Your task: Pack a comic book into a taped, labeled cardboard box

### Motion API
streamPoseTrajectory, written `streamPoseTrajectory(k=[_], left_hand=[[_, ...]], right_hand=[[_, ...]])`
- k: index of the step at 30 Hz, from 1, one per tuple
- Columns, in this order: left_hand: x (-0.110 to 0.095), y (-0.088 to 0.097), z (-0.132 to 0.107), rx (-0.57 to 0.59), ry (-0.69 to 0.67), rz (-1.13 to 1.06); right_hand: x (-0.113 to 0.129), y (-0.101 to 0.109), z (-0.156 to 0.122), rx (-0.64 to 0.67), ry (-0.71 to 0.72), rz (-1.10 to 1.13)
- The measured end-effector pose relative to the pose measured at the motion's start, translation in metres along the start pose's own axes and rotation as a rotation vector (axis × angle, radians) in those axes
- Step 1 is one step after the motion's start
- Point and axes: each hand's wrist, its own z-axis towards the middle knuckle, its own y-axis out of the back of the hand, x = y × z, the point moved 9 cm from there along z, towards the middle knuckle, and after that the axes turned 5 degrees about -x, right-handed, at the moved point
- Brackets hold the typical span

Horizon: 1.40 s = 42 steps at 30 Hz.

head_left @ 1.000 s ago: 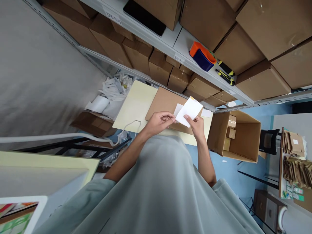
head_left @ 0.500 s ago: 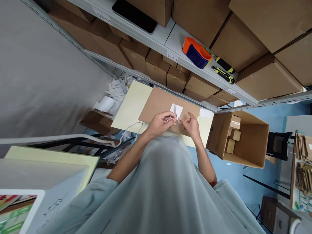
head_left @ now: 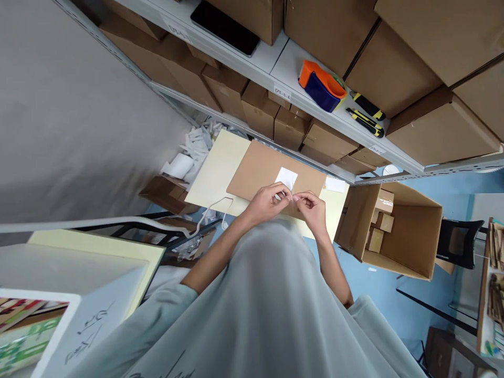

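Observation:
My left hand (head_left: pixel 269 202) is closed in a pinch over the front of a brown cardboard sheet (head_left: pixel 255 167). Opposite it, my right hand (head_left: pixel 312 208) pinches too, its fingertips almost meeting those of the left. Something small and thin, perhaps clear, seems to be between the fingertips; I cannot make out what it is. Just beyond the fingers, a white square of paper (head_left: pixel 286 177) lies on the cardboard. Under the cardboard is a pale yellow tabletop (head_left: pixel 212 168), with another white slip (head_left: pixel 334 184) at its right end.
A shelf (head_left: pixel 289 60) above the table holds a black phone (head_left: pixel 225 27), an orange and blue tape dispenser (head_left: pixel 322 86), two box cutters (head_left: pixel 366 122) and cartons. An open carton (head_left: pixel 409 231) with small boxes stands at right. A white cable (head_left: pixel 129 220) runs at left.
My right hand's fingers, partly spread before, have closed into a pinch near the left fingertips. Both hands have shifted slightly right, and the white square paper shows more fully.

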Motion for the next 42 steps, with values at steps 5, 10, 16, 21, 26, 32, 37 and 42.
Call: streamPoseTrajectory(k=[5, 10, 16, 21, 26, 32, 37, 42], left_hand=[[0.003, 0.007, -0.007, 0.024, -0.042, -0.017], [0.012, 0.018, -0.015, 0.052, -0.049, -0.075], [0.054, 0.059, -0.019, -0.066, 0.05, -0.132], [0.105, 0.112, -0.016, -0.16, 0.164, -0.178], [0.162, 0.201, -0.005, -0.338, 0.329, -0.185], [0.198, 0.334, 0.01, -0.723, 0.498, -0.134], [0.16, 0.294, 0.038, -0.461, 0.346, -0.177], [0.076, 0.171, 0.008, 0.177, 0.067, -0.426]], right_hand=[[0.001, -0.008, -0.007, 0.017, -0.03, -0.014], [-0.002, -0.02, -0.012, -0.002, -0.084, -0.009], [-0.012, -0.021, -0.017, -0.1, -0.201, 0.005], [-0.011, -0.011, -0.026, -0.225, -0.222, 0.021], [-0.01, -0.019, -0.041, -0.255, -0.206, -0.01], [-0.001, -0.044, -0.06, -0.32, -0.201, 0.009], [0.019, -0.071, -0.065, -0.312, -0.194, 0.032], [0.055, -0.092, -0.066, -0.268, -0.14, -0.008]])
